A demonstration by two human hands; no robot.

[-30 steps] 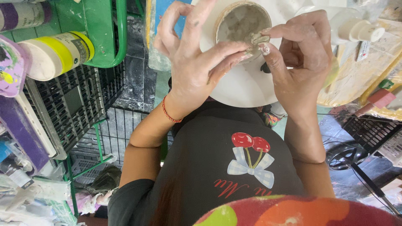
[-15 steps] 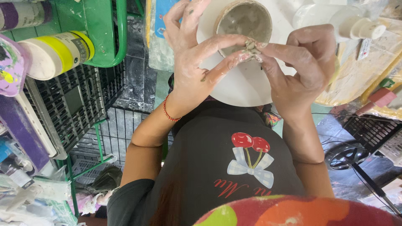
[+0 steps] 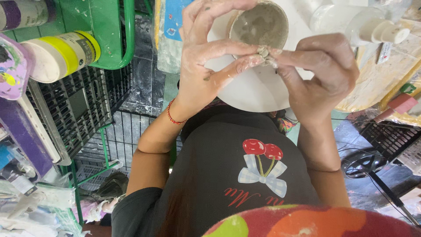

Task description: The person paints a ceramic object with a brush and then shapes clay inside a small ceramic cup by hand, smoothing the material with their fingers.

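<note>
A small grey clay bowl (image 3: pixel 258 24) sits on a white round wheel (image 3: pixel 254 90) in front of me. My left hand (image 3: pixel 206 66), dusted with clay, wraps the bowl's left side, its fingers reaching across to the near rim. My right hand (image 3: pixel 322 70) comes in from the right and pinches a small lump of clay (image 3: pixel 264 52) against that rim together with the left fingertips. A red string bracelet circles my left wrist.
A white squeeze bottle (image 3: pixel 351 24) lies at the upper right. A yellow-banded white jar (image 3: pixel 61 55) rests by a green frame (image 3: pixel 105 30) on the left, above black wire baskets (image 3: pixel 74 105). Cluttered bags and tools fill the lower left; a black wire rack (image 3: pixel 386 136) stands right.
Both hands and the bowl have shifted slightly up in view, and the fingertips have closed tighter on the clay lump at the rim.
</note>
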